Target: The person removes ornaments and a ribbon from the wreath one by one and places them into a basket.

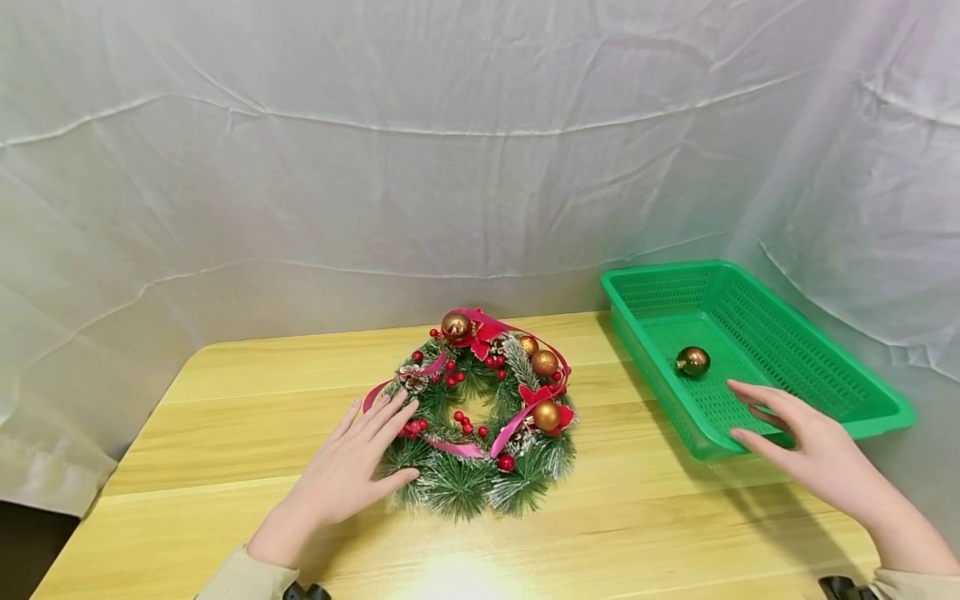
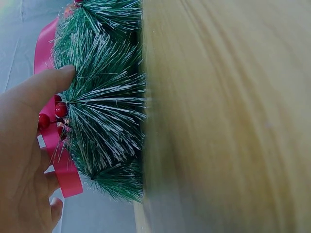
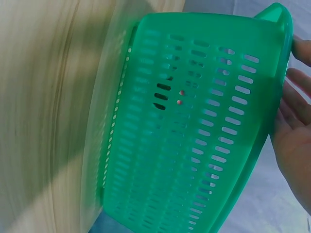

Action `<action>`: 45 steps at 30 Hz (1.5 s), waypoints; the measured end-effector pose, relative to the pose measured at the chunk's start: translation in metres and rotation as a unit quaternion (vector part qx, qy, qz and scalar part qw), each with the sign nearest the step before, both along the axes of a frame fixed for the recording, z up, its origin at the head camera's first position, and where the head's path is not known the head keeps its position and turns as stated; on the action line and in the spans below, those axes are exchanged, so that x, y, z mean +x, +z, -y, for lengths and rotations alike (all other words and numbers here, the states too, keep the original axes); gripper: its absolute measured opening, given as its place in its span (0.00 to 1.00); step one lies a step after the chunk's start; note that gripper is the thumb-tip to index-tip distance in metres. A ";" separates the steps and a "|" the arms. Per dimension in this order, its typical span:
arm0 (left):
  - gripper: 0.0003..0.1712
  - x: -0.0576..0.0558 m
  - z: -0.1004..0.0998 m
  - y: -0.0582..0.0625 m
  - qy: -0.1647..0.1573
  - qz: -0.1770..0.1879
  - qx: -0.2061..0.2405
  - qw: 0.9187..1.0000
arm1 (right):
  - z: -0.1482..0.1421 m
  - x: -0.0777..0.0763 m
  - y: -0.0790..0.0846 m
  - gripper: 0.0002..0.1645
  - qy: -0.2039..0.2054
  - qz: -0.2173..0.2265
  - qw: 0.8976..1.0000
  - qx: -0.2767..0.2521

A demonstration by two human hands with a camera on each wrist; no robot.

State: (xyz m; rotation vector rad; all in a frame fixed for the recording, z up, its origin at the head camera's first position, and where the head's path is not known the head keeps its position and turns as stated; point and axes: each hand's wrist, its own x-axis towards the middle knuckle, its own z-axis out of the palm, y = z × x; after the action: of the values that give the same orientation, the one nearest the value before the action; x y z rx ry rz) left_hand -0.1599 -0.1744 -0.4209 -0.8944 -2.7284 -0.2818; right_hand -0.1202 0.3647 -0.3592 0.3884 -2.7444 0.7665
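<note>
A green Christmas wreath (image 1: 459, 483) with red berries, pinecones, gold balls and a pink ribbon (image 2: 67, 177) lies on the table. My left hand (image 1: 352, 462) rests at its left side, fingers fairly straight and spread over the greenery. In the left wrist view the thumb (image 2: 46, 87) lies against the frosted needles. On the right, my right hand (image 1: 817, 450) hovers over the near rim of a green plastic basket (image 1: 652, 392), thumb and fingers apart, holding nothing. One shiny brown bauble (image 1: 693, 361) sits inside the basket, short of the fingertips.
The wooden table (image 1: 247, 417) has a rounded back-left corner. A pale grey curtain (image 1: 375, 200) hangs behind it and along both sides. The basket stands at the table's right, near the curtain.
</note>
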 end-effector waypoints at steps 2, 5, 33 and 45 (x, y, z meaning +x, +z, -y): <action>0.48 0.000 0.000 0.000 0.001 0.001 0.002 1.000 | 0.002 0.000 0.001 0.38 -0.001 -0.002 1.000 -0.004; 0.48 0.001 0.000 0.001 0.001 0.003 0.003 1.000 | 0.005 -0.001 0.002 0.38 0.001 -0.008 1.000 -0.008; 0.49 0.000 0.001 -0.002 -0.002 -0.001 0.007 1.000 | 0.020 -0.007 -0.002 0.35 0.009 0.016 1.000 -0.003; 0.49 -0.001 0.001 -0.002 -0.006 0.000 0.010 1.000 | 0.057 -0.024 -0.003 0.35 0.074 -0.098 0.992 -0.025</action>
State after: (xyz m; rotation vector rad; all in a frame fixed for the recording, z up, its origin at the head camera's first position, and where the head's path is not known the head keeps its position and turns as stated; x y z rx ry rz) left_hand -0.1612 -0.1757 -0.4233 -0.9068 -2.7156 -0.3106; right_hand -0.1438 0.3072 -0.3625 0.6262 -2.5299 0.7864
